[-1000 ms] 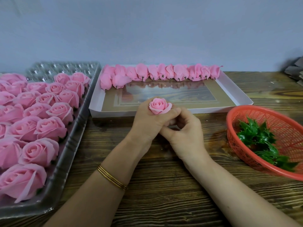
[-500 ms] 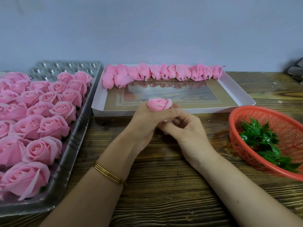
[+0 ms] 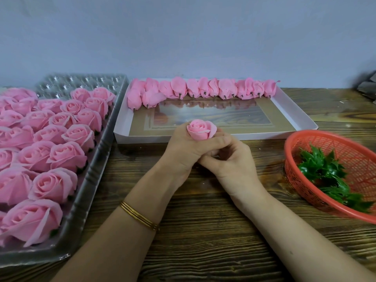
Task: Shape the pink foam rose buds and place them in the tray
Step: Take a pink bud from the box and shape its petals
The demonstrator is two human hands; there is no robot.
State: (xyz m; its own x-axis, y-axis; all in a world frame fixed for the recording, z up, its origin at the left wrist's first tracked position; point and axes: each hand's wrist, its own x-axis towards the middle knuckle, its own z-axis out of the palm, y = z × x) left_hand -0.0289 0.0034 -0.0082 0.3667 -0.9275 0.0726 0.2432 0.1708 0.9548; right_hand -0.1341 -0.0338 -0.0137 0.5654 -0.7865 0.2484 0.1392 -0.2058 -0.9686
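My left hand (image 3: pixel 186 148) grips a pink foam rose bud (image 3: pixel 201 130) upright, the bloom standing out above the thumb and fingers. My right hand (image 3: pixel 232 161) is curled against the left one just below the bud; its fingertips are hidden, so what they hold cannot be seen. Both hands hover over the wooden table, just in front of the white tray (image 3: pixel 284 110). A row of shaped pink buds (image 3: pixel 203 89) lies along the tray's far side, stems toward me.
At the left stands a clear plastic tray (image 3: pixel 95 159) filled with several open pink roses (image 3: pixel 69 155). A red mesh basket (image 3: pixel 293 157) holding green leaf calyxes (image 3: pixel 325 169) sits at the right. A dark object (image 3: pixel 368 86) lies at the far right edge.
The bud has been turned and squeezed between the hands, its petals now drawn in tighter and standing taller. Both hands stay in about the same place.
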